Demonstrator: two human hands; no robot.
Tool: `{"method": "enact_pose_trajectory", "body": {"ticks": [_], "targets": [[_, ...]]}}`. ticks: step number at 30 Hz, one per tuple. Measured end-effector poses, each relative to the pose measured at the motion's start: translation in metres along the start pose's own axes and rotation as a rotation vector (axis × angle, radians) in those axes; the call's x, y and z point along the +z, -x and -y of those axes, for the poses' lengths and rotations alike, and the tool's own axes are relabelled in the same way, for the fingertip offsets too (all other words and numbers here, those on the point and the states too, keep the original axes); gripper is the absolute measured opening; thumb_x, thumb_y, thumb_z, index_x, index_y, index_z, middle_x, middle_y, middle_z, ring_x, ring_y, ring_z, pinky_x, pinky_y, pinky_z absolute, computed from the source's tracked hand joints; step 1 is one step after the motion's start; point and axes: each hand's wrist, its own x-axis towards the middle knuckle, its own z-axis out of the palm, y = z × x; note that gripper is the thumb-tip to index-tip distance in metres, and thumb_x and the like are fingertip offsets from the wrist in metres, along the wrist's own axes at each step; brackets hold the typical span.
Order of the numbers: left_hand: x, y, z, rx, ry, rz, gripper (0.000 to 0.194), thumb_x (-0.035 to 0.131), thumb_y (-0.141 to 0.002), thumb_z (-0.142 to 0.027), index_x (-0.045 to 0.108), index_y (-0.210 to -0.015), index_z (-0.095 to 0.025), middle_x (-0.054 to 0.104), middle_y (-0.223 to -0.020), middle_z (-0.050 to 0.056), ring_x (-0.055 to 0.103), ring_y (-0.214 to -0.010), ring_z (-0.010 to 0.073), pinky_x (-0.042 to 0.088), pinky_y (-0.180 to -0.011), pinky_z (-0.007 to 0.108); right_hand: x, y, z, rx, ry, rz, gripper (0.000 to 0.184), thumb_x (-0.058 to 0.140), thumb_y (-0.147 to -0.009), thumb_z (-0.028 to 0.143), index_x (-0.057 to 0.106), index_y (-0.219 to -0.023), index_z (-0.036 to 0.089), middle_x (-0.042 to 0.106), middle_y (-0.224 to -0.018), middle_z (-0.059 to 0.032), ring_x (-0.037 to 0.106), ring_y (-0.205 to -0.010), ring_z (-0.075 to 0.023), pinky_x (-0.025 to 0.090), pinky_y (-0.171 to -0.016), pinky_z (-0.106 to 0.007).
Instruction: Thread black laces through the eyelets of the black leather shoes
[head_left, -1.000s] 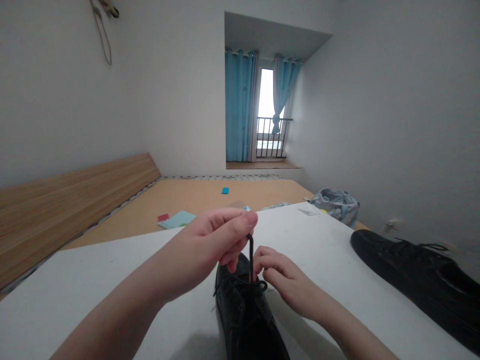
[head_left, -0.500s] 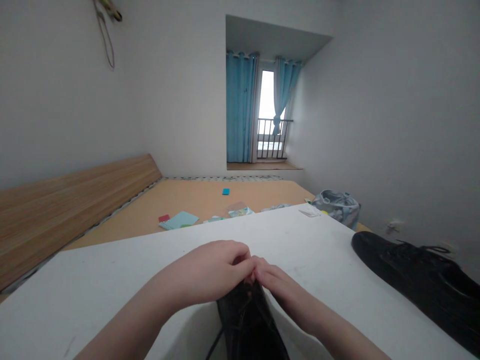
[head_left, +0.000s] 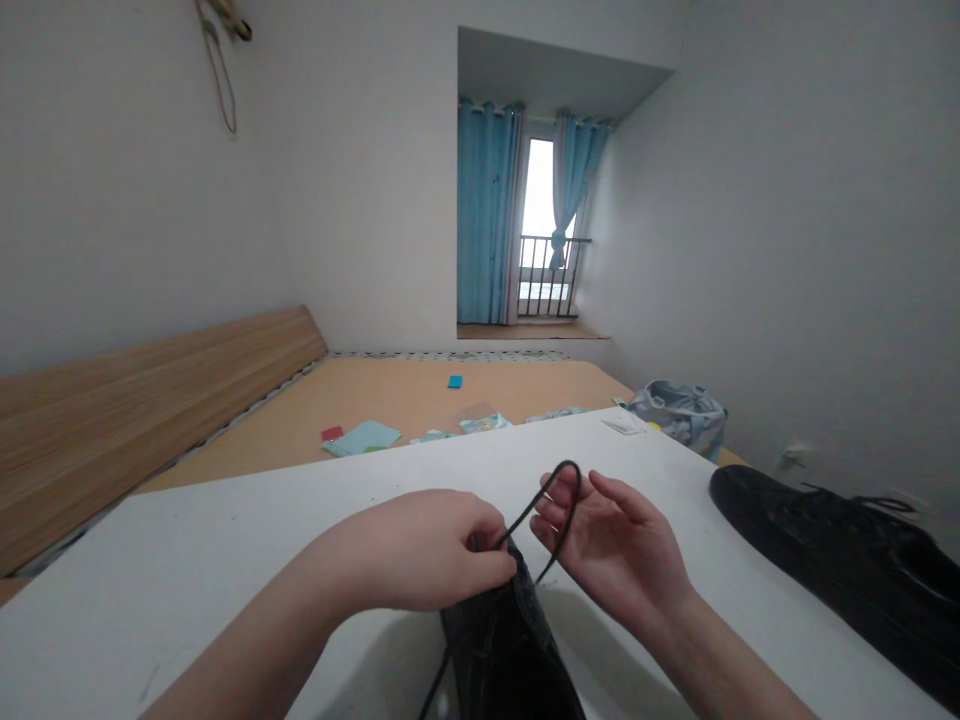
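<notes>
A black shoe (head_left: 506, 640) rests on the white tabletop right in front of me, its near part cut off by the lower edge of the view. My left hand (head_left: 431, 550) bends over the shoe's far part, thumb and fingers closed on a black shoelace (head_left: 525, 513). From there the lace arches up in a loop and comes back down toward the shoe's right side. My right hand (head_left: 619, 545) is raised to the right of the shoe, palm turned up, thumb apart from the loosely curled fingers. The loop passes across its fingertips without being gripped.
A second black shoe (head_left: 832, 570) lies on the right of the white table (head_left: 247, 560). Beyond are a tan bed surface (head_left: 390, 385) with coloured papers (head_left: 364, 438), a pale fabric bag (head_left: 679, 415) and a wooden headboard (head_left: 165, 390). Blue curtains (head_left: 487, 210) hang at the window.
My right hand has moved away from my left, to the right and up, and its fingers have opened. A lace loop now stands up between the hands. The left hand stays at the shoe.
</notes>
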Motion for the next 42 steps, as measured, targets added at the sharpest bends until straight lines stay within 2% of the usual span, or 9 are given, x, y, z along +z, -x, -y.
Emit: {"method": "enact_pose_trajectory", "body": {"ticks": [5,9,13,16,23,29,33,38,42], "targets": [[-0.004,-0.001,-0.002,0.017,0.148,-0.045,0.039,0.037,-0.086,-0.045,0.063,-0.074,-0.019,0.06,-0.07,-0.001,0.051,-0.064,0.0141,0.035,-0.056,0.024,0.004,0.002,0.003,-0.076,0.147,0.102,0.02,0.054,-0.082,0.034,0.054,-0.068,0.019,0.037,-0.059,0.0042,0.032,-0.05,-0.0101,0.03,-0.051,-0.023],[-0.012,0.01,-0.015,0.178,0.302,-0.114,0.036,0.04,-0.088,-0.044,0.062,-0.075,-0.019,0.057,-0.07,-0.002,0.05,-0.068,0.0127,0.038,-0.061,0.022,0.002,0.003,-0.005,-0.166,0.795,0.044,0.023,0.05,-0.081,0.032,0.054,-0.063,0.018,0.045,-0.057,0.0012,0.039,-0.056,-0.0131,0.032,-0.056,-0.027],[-0.015,0.022,-0.028,0.44,0.596,0.165,0.05,0.033,-0.091,-0.05,0.062,-0.069,-0.016,0.062,-0.071,0.002,0.055,-0.071,0.0132,0.043,-0.072,0.023,-0.003,0.004,-0.017,-0.314,1.523,0.009,0.004,0.056,-0.072,0.018,0.058,-0.068,0.018,0.055,-0.068,-0.0007,0.048,-0.068,-0.017,0.036,-0.063,-0.03],[-0.013,0.022,-0.028,0.317,0.632,0.336,0.062,0.021,-0.093,-0.053,0.062,-0.065,-0.015,0.058,-0.056,0.003,0.055,-0.058,0.0132,0.044,-0.064,0.024,-0.007,0.004,-0.021,-0.353,1.684,0.054,0.008,0.054,-0.072,0.012,0.054,-0.07,0.02,0.054,-0.072,0.0001,0.05,-0.071,-0.0165,0.037,-0.065,-0.029],[-0.003,0.003,-0.006,0.031,-0.087,-0.117,0.034,0.037,-0.085,-0.035,0.062,-0.069,-0.019,0.064,-0.069,0.003,0.053,-0.062,0.015,0.03,-0.052,0.025,-0.01,-0.001,-0.023,-0.23,1.493,0.167,0.006,0.051,-0.08,0.017,0.054,-0.075,0.02,0.051,-0.085,-0.0028,0.047,-0.085,-0.0184,0.038,-0.073,-0.031],[0.008,0.002,-0.001,-0.019,-0.31,-0.005,0.034,0.039,-0.08,-0.039,0.065,-0.07,-0.02,0.064,-0.064,0.005,0.049,-0.053,0.0166,0.021,-0.046,0.027,-0.009,-0.003,-0.028,-0.091,1.296,0.225,0.028,0.046,-0.089,0.042,0.051,-0.073,0.019,0.047,-0.086,-0.0025,0.043,-0.087,-0.0189,0.034,-0.082,-0.034],[0.01,-0.001,0.001,-0.025,-0.314,0.025,0.034,0.039,-0.08,-0.041,0.067,-0.076,-0.022,0.066,-0.07,0.005,0.052,-0.057,0.0184,0.023,-0.047,0.026,-0.013,-0.007,-0.026,-0.033,0.927,0.098,0.036,0.049,-0.088,0.049,0.055,-0.071,0.017,0.05,-0.079,-0.0016,0.044,-0.079,-0.017,0.034,-0.076,-0.032],[0.011,-0.004,0.002,-0.015,-0.288,0.033,0.03,0.042,-0.078,-0.038,0.067,-0.074,-0.022,0.065,-0.071,0.004,0.05,-0.057,0.0168,0.024,-0.047,0.026,-0.016,-0.013,-0.006,0.005,0.174,-0.046,0.027,0.066,-0.079,0.039,0.058,-0.066,0.017,0.05,-0.071,0.0017,0.047,-0.065,-0.0102,0.04,-0.064,-0.024],[0.013,-0.006,0.004,0.02,-0.223,-0.013,0.024,0.044,-0.075,-0.034,0.063,-0.07,-0.02,0.064,-0.078,0.005,0.052,-0.065,0.0167,0.03,-0.052,0.025,-0.011,-0.009,0.006,-0.016,-0.002,0.056,0.014,0.067,-0.079,0.028,0.062,-0.076,0.016,0.04,-0.059,0.0066,0.026,-0.043,-0.0042,0.027,-0.041,-0.016]]}}
